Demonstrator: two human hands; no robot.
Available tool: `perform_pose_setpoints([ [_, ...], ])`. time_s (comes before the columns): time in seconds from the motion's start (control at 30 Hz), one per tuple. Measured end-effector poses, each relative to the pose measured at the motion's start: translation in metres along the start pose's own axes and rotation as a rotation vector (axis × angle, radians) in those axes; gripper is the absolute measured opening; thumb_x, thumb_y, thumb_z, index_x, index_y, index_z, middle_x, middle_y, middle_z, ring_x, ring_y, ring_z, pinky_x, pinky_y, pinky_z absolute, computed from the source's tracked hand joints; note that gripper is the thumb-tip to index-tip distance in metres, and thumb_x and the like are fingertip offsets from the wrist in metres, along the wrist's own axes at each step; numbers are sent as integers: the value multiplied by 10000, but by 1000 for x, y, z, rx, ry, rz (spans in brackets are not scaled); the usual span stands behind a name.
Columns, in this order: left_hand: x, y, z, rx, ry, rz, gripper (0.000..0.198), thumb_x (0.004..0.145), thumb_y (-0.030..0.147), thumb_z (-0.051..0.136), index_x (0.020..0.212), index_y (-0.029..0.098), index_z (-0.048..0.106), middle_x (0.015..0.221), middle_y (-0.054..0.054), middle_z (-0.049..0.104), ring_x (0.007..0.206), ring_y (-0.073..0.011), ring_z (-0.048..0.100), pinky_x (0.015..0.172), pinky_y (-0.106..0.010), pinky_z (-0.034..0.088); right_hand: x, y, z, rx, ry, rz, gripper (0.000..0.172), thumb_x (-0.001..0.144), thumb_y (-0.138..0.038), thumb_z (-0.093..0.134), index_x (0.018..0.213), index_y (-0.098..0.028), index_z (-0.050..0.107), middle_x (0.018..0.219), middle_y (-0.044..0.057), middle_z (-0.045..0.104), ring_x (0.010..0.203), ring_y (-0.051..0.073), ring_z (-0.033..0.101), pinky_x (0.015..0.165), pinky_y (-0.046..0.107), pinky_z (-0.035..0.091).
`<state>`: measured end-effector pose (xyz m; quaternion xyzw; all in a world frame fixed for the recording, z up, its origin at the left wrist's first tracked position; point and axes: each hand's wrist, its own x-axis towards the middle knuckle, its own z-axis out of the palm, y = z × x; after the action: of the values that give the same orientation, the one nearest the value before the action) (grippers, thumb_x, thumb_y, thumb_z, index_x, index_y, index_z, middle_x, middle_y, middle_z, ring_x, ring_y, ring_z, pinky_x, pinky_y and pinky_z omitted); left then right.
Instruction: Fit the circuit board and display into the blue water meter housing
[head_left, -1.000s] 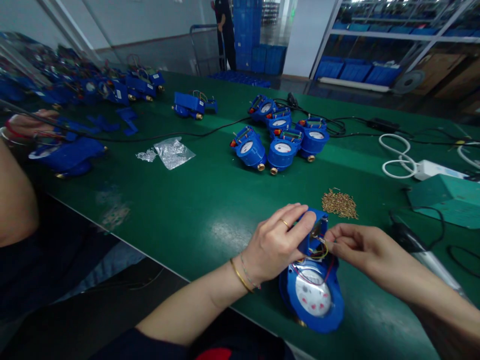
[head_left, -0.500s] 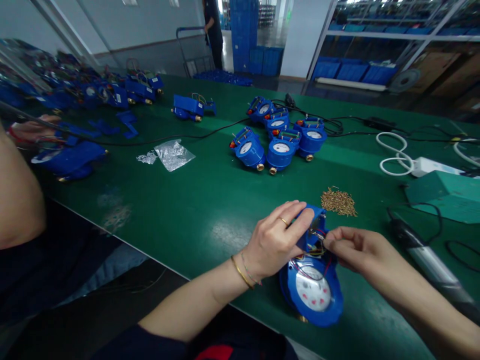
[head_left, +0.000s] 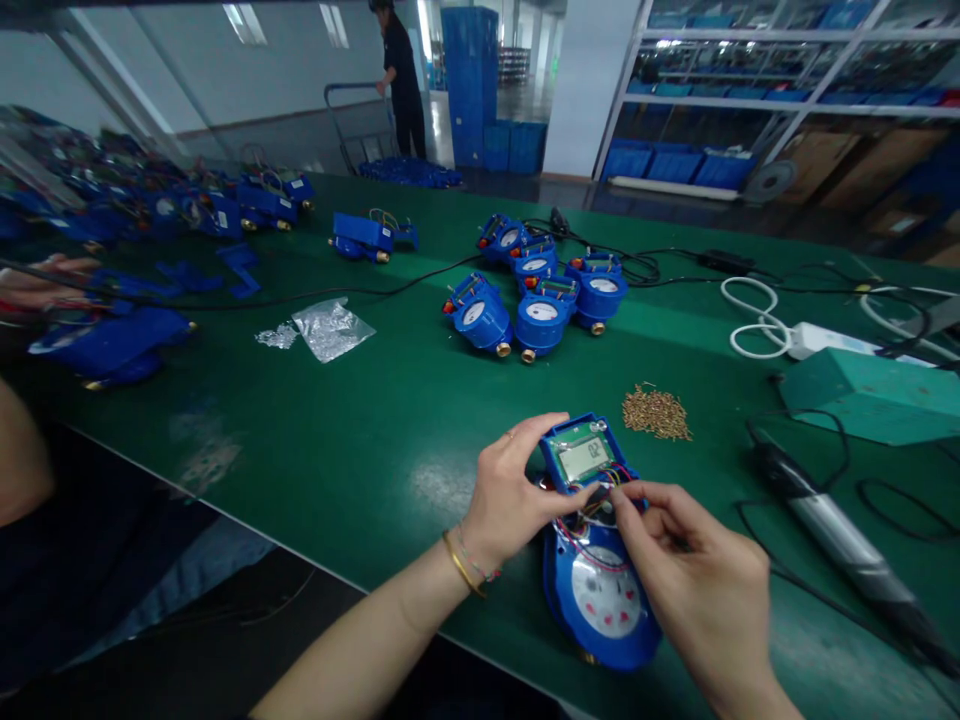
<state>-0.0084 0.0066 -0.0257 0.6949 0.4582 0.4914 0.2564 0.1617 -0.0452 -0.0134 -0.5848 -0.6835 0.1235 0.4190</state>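
so the blue water meter sat right at the near edge of the green table, dial up, with its little display module tipped up at the far end and coloured wires bunched between the two. as for containers, blue crates were stacked by the shelving in the back, too far off to see what was in them. a clear plastic bag lay flat on the table, looked crumpled.

left hand was curled round the left side of the module, thumb pressed in near the wires, fingers mostly closed on it. right hand had thumb and forefinger pinched together right at the wires, other fingers loosely folded. couldn't tell if it actually gripped a wire or just touched them.

a pile of small brass screws sat just beyond the module, an electric screwdriver lay to the right, and a cluster of finished meters was further back. lots of bare green between those and the near edge. another person's arm was at far left.
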Motion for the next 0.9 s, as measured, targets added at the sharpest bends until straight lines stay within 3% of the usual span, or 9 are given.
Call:
perform_pose_setpoints([
  [0.17,1,-2,2,-192,-37,-168,542,685,274,861,1174,202,638,1131,-41,730,1005,-198,721,920,-337,605,-1,-1,3,-7,37,-69,156,960,-297,609,899,-167,671,530,-86,465,402,48,444,423,140,379],
  [0.53,2,-6,0,-361,-73,-242,599,647,281,898,1186,216,645,1156,-59,721,1072,-231,710,960,-366,599,-3,-1,12,131,19,-1,163,949,-288,622,864,-175,701,513,-78,453,394,65,436,394,167,373],
  [0.67,1,-9,3,-513,-74,-324,628,581,295,937,1132,185,656,1104,-73,736,1032,-237,726,933,-357,613,-6,1,12,6,42,-133,157,976,-260,583,894,-171,683,562,-60,537,422,76,508,432,192,405],
  [0.77,-1,-11,7,-586,-67,-379,647,553,317,950,1108,166,654,1081,-87,748,1004,-237,735,917,-350,619,-8,5,14,-132,30,-295,122,990,-216,565,978,-154,670,772,-4,691,589,103,651,570,209,485],
  [0.9,-1,-9,9,-619,-53,-411,633,530,283,958,1074,166,658,1048,-75,755,987,-225,736,902,-334,619,-9,10,17,-240,27,-385,158,1009,-201,526,1002,-124,663,879,38,732,699,140,702,672,249,513],
])
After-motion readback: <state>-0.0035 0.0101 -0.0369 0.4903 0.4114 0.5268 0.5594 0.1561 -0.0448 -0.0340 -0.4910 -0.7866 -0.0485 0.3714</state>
